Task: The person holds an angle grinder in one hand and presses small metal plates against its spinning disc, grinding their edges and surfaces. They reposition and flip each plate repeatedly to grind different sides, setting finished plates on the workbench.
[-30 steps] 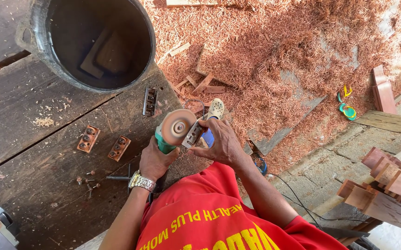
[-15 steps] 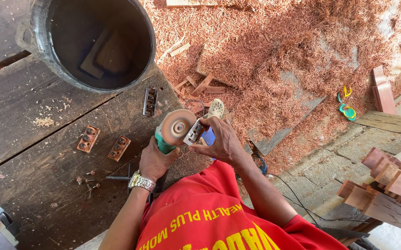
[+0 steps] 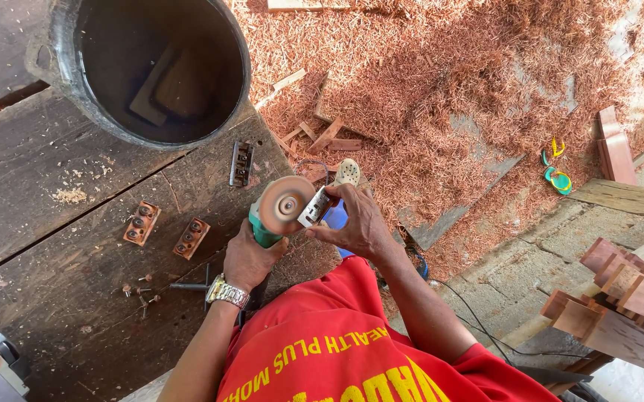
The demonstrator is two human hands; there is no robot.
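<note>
Left hand (image 3: 251, 259) closed around a green grinder (image 3: 266, 227), disc (image 3: 286, 205) facing up, while right hand (image 3: 355, 223) pinches a small metal piece (image 3: 316, 206) against its right edge, over the dark bench (image 3: 54, 246), apparently for grinding.

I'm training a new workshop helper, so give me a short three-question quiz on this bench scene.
1. True or false: the left hand grips the green grinder with the round sanding disc.
2. What does the right hand hold against the disc?
A. a long plank
B. a small pale metal piece
C. a hammer
3. How many small reddish wooden blocks with holes lie side by side on the dark bench, left of the grinder?

Key
1. True.
2. B.
3. Two: one block and another block; a darker hinge-like piece lies apart, near the black bucket.
</note>
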